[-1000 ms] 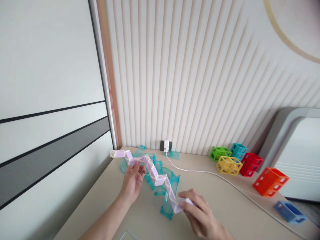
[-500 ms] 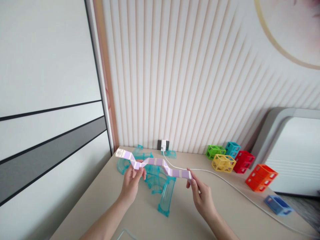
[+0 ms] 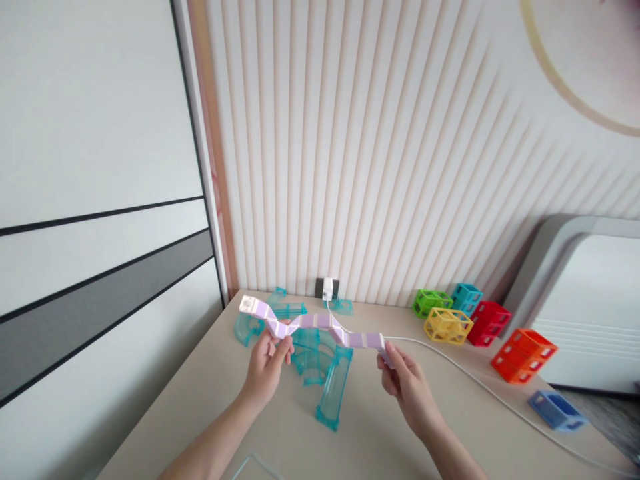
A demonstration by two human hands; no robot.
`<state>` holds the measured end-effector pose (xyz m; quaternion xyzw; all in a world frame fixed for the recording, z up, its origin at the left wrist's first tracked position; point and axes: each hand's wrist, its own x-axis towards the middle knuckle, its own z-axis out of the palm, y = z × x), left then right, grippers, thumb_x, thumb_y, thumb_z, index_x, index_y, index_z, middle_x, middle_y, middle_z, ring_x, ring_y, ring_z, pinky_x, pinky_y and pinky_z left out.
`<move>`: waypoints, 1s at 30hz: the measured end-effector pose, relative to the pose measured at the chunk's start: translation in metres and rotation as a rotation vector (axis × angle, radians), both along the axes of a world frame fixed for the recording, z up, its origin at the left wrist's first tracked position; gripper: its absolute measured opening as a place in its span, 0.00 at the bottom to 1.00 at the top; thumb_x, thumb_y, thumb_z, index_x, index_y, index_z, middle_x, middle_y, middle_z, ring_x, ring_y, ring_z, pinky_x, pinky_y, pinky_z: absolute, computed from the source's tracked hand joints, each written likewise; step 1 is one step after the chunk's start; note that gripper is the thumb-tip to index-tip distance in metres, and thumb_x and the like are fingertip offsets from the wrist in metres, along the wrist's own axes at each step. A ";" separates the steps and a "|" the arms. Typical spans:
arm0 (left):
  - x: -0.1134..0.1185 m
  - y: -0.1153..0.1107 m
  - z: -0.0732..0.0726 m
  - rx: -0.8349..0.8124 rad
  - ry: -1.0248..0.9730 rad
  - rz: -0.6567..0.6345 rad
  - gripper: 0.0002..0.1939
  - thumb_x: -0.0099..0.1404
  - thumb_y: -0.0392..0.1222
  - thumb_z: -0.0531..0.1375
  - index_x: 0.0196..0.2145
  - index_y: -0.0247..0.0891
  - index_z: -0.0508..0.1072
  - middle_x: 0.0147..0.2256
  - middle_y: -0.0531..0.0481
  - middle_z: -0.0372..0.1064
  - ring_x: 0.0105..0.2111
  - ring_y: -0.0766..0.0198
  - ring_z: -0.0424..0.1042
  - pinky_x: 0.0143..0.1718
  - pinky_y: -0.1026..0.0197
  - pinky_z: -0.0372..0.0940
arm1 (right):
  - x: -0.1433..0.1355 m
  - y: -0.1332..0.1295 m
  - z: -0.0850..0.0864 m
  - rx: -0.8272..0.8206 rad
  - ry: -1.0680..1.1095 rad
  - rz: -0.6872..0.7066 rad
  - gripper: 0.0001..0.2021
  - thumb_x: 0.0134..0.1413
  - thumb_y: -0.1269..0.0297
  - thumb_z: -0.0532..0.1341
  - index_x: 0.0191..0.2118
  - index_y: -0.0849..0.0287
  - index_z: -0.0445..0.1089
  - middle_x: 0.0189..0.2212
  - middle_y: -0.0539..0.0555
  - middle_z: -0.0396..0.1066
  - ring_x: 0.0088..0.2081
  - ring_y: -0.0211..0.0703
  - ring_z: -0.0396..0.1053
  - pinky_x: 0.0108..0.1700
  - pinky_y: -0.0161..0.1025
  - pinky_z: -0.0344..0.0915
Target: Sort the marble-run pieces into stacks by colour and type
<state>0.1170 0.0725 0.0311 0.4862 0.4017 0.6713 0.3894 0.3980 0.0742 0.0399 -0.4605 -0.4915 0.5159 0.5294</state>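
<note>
A lilac and white snake puzzle [image 3: 316, 321] is held up over the table in a zigzag shape. My left hand [image 3: 267, 365] is closed on it at the low bend left of its middle, thumb in front. At the puzzle's right end my right hand [image 3: 407, 383] grips the last segment, which points down from the rest. The puzzle's left end, a white tip, sticks up freely beyond my left hand. Behind and below lie clear teal plastic track pieces [image 3: 334, 390], partly covered by the puzzle and my left hand.
On the right stand open-frame plastic blocks: green [image 3: 431, 302], yellow [image 3: 447, 327], teal [image 3: 466, 298], red [image 3: 489, 323], orange [image 3: 523, 357] and blue [image 3: 557, 410]. A white cable [image 3: 460, 373] runs across the table [image 3: 200, 407] from a charger [image 3: 327, 289] at the wall. A grey-white panel [image 3: 585, 300] rises at right.
The puzzle's right end, straight before, is now bent downward in my right hand. Its left end has shifted slightly right and its zigzag has tilted a little.
</note>
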 end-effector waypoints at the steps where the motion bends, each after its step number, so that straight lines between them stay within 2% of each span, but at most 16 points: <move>1: 0.001 0.000 -0.001 -0.008 -0.004 -0.011 0.21 0.64 0.56 0.64 0.47 0.37 0.72 0.25 0.55 0.69 0.21 0.66 0.66 0.27 0.61 0.64 | 0.001 0.000 0.002 -0.020 0.071 0.025 0.25 0.58 0.39 0.61 0.28 0.60 0.68 0.18 0.44 0.55 0.17 0.29 0.44 0.21 0.33 0.44; 3: 0.002 0.000 -0.002 -0.029 -0.021 -0.013 0.23 0.65 0.55 0.64 0.51 0.36 0.72 0.26 0.53 0.71 0.23 0.65 0.68 0.27 0.61 0.65 | 0.003 -0.001 0.006 -0.046 0.150 0.079 0.22 0.57 0.42 0.63 0.34 0.61 0.72 0.20 0.44 0.57 0.18 0.30 0.46 0.21 0.33 0.46; 5: 0.002 0.002 -0.001 -0.060 -0.057 0.021 0.26 0.64 0.55 0.65 0.53 0.36 0.72 0.27 0.51 0.73 0.26 0.62 0.71 0.26 0.62 0.66 | 0.004 -0.002 0.010 -0.069 0.156 0.135 0.22 0.56 0.44 0.66 0.39 0.62 0.74 0.19 0.43 0.55 0.18 0.30 0.45 0.22 0.32 0.45; 8: -0.001 0.004 0.001 -0.105 -0.131 0.073 0.29 0.60 0.55 0.68 0.54 0.37 0.73 0.36 0.46 0.77 0.30 0.58 0.75 0.24 0.62 0.67 | 0.006 -0.002 0.010 -0.047 0.129 0.150 0.23 0.53 0.46 0.69 0.43 0.62 0.75 0.17 0.42 0.53 0.19 0.31 0.46 0.22 0.31 0.45; 10: -0.003 0.005 0.002 -0.121 -0.181 0.074 0.29 0.59 0.56 0.68 0.53 0.38 0.74 0.44 0.42 0.77 0.31 0.57 0.77 0.22 0.63 0.67 | 0.008 -0.001 0.008 -0.015 0.111 0.137 0.24 0.50 0.46 0.71 0.44 0.62 0.75 0.19 0.44 0.57 0.21 0.32 0.50 0.23 0.31 0.48; 13: -0.004 0.006 0.001 -0.101 -0.219 0.048 0.28 0.61 0.56 0.67 0.53 0.38 0.75 0.50 0.38 0.75 0.33 0.56 0.79 0.21 0.63 0.66 | 0.013 0.001 0.004 0.047 0.039 0.147 0.25 0.50 0.47 0.71 0.46 0.61 0.76 0.24 0.47 0.63 0.22 0.32 0.55 0.24 0.32 0.54; 15: -0.004 0.006 -0.002 -0.079 -0.217 0.038 0.27 0.63 0.55 0.66 0.54 0.38 0.74 0.50 0.38 0.75 0.34 0.55 0.79 0.22 0.63 0.66 | 0.015 0.001 0.004 0.104 -0.042 0.159 0.24 0.52 0.46 0.70 0.48 0.61 0.76 0.26 0.48 0.65 0.23 0.33 0.57 0.26 0.33 0.58; 20: -0.004 0.007 -0.008 -0.075 -0.205 0.058 0.28 0.64 0.55 0.65 0.55 0.37 0.73 0.43 0.38 0.78 0.32 0.54 0.79 0.23 0.61 0.67 | 0.019 0.003 0.009 0.290 -0.258 0.146 0.22 0.56 0.45 0.66 0.46 0.59 0.78 0.29 0.51 0.69 0.25 0.37 0.62 0.27 0.34 0.64; 25: -0.005 0.002 -0.007 -0.059 -0.103 -0.002 0.25 0.65 0.55 0.64 0.55 0.40 0.75 0.43 0.40 0.78 0.32 0.55 0.77 0.24 0.61 0.67 | 0.026 0.010 0.005 0.504 -0.551 0.082 0.15 0.62 0.50 0.63 0.45 0.53 0.80 0.39 0.57 0.74 0.39 0.46 0.74 0.36 0.35 0.71; 28: -0.002 -0.002 -0.002 -0.089 -0.074 -0.049 0.24 0.65 0.53 0.65 0.55 0.40 0.75 0.42 0.42 0.79 0.31 0.58 0.76 0.26 0.62 0.68 | 0.029 0.013 -0.001 0.611 -0.679 -0.013 0.14 0.64 0.52 0.61 0.45 0.53 0.80 0.38 0.57 0.74 0.38 0.46 0.74 0.39 0.36 0.72; 30: 0.000 -0.003 0.001 -0.106 -0.125 -0.056 0.25 0.64 0.52 0.66 0.55 0.40 0.76 0.45 0.42 0.78 0.33 0.59 0.75 0.26 0.62 0.68 | 0.029 0.014 -0.006 0.676 -0.693 -0.114 0.13 0.64 0.53 0.62 0.46 0.53 0.79 0.38 0.57 0.74 0.34 0.45 0.74 0.38 0.37 0.73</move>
